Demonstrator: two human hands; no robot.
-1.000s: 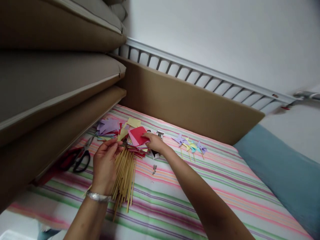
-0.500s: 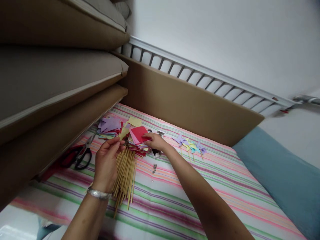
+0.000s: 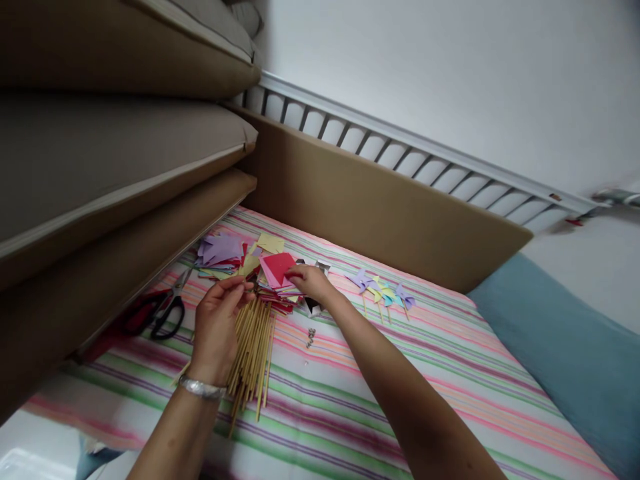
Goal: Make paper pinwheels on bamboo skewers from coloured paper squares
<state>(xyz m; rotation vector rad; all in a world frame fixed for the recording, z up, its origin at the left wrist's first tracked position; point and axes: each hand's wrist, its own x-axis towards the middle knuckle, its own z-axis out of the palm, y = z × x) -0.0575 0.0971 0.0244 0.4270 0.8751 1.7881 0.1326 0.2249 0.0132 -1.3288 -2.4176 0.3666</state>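
Head view shows the right hand [image 3: 311,282] pinching a red paper square [image 3: 277,268] atop the coloured stack near the striped sheet's far-left edge, the left hand [image 3: 216,327] pinching above bamboo sticks [image 3: 251,353], while three finished pinwheels [image 3: 383,291] lie beside many unused squares.

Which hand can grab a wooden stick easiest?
Probably the left hand: it rests right over the bundle of wooden sticks. The right hand is busy on the red paper square.
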